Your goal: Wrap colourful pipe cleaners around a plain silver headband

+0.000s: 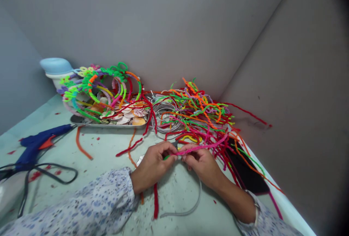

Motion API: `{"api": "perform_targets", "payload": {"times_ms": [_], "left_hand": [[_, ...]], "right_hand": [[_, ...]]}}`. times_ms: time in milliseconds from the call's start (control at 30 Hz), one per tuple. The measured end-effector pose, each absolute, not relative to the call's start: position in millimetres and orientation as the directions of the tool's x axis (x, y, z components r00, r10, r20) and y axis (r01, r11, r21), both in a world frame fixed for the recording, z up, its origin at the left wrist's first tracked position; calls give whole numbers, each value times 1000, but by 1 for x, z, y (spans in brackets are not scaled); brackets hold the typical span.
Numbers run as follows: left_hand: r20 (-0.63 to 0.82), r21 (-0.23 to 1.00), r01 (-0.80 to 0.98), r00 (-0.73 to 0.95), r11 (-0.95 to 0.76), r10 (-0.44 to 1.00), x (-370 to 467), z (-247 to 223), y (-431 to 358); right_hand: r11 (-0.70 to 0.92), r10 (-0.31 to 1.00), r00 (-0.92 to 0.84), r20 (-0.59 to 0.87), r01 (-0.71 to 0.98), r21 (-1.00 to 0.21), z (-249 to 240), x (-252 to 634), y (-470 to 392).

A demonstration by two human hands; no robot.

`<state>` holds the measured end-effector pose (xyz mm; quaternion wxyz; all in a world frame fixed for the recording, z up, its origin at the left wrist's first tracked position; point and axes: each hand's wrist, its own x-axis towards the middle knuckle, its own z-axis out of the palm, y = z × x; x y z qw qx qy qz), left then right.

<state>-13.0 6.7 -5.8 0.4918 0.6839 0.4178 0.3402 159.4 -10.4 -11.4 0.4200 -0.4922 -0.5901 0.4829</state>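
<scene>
The left hand [156, 165] pinches the near end of a fuzzy pink stem [208, 146] between thumb and fingers, above the middle of the worktop [114, 188]; the right hand [203, 165] has its fingertips drawn in just beside, though I cannot tell whether they grip the stem or the grey band [198, 196]. That band curves out below the right hand toward the worktop's near edge, its upper part hidden by the fingers, while the stem's long tail runs over the right hand toward the right edge. The step in hand looks like fitting the stem to the band at the pinch, where a bit of green [166, 157] shows. To do it well, I'd hold that start firmly, lay each turn snug against the last, and turn the band rather than tug the fuzz. The tail points into the tangle of coloured stems [201, 101] near the far right corner, so lifting it clear first should prevent snags. The red stem [156, 201] lying below the left hand is best nudged aside.
</scene>
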Motion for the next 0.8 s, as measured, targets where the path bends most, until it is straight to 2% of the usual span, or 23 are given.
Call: {"api": "perform_targets", "payload": {"times_ms": [133,400,667,800], "left_hand": [[70,958,224,413,-176,908,-14,-6,6],[105,953,226,384,-204,917,-14,-6,5],[75,964,219,323,-151,944,-16,-3,7],[48,972,206,312,-117,949,-16,-2,10]], "right_hand": [[12,988,-157,-12,157,-988,-10,161,-11],[-44,992,-118,-46,18,-999,-10,158,-10],[-6,987,-162,-14,46,-999,-6,160,-13],[-15,992,-121,-35,164,-986,-7,162,-13]]}}
